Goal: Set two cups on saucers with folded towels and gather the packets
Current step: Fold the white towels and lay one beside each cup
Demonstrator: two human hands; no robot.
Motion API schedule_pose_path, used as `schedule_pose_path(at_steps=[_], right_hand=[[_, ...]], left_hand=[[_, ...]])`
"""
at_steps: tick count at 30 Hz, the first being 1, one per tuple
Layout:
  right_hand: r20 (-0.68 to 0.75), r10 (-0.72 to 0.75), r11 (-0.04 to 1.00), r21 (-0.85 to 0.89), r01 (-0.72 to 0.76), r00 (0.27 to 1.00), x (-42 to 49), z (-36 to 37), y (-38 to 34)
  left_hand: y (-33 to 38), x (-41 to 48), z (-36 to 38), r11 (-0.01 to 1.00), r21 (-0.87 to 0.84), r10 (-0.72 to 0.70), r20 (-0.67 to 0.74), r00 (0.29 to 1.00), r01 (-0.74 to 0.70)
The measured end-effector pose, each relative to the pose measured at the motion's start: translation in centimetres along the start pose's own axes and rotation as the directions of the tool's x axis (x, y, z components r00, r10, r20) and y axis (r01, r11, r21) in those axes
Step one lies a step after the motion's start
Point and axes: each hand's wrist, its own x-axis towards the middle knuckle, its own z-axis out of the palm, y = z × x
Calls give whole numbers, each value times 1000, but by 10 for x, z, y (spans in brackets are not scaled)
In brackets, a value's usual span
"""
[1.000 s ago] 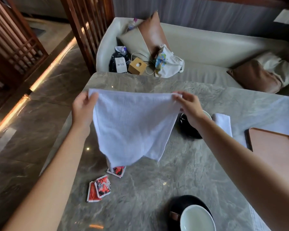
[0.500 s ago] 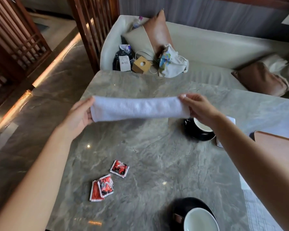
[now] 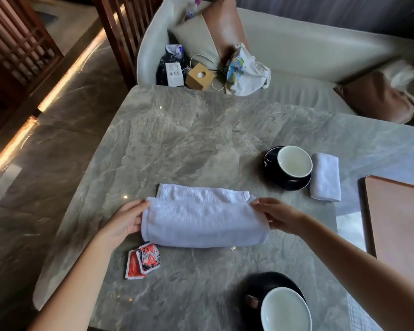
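Note:
A white towel [image 3: 202, 217] lies folded lengthwise on the marble table [image 3: 189, 144]. My left hand [image 3: 127, 219] pinches its left end and my right hand [image 3: 276, 215] pinches its right end. Red packets [image 3: 144, 260] lie just below the towel's left end; the towel may hide another. At the far right a cup [image 3: 294, 161] sits on a black saucer [image 3: 271, 170] with a folded towel [image 3: 325, 180] beside it. A second cup [image 3: 286, 309] on a black saucer [image 3: 268, 285] stands near the front edge.
A brown tray [image 3: 397, 218] lies at the table's right side. Behind the table stands a sofa [image 3: 308, 56] with cushions, bags and a small wooden box [image 3: 198, 76]. The floor and a wooden screen are on the left.
The towel, first held up hanging in the air, was folded over and lowered onto the table; both hands came down with it, towards the packets.

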Motion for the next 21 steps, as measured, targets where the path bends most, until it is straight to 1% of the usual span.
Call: schedule_pose_path(at_steps=[2, 5, 7, 12, 18, 21], right_hand=[[-113, -73, 997, 25, 76, 991, 6, 2, -10], [-301, -157, 987, -83, 139, 940, 22, 6, -19], [-373, -200, 977, -149, 154, 906, 33, 8, -17], [-443, -228, 956, -272, 113, 867, 51, 9, -5], [-456, -301, 911, -396, 111, 837, 61, 8, 2], [-455, -324, 888, -449, 100, 829, 65, 8, 3]], left_hand=[[11, 10, 12, 998, 17, 66, -73, 995, -65], [26, 27, 32, 983, 102, 168, -168, 971, -153], [28, 40, 43, 966, 180, 221, -188, 957, -188], [21, 63, 52, 933, 314, 250, -218, 943, -175], [11, 70, 51, 926, 346, 240, -226, 944, -152], [8, 71, 52, 909, 364, 298, -227, 927, -203]])
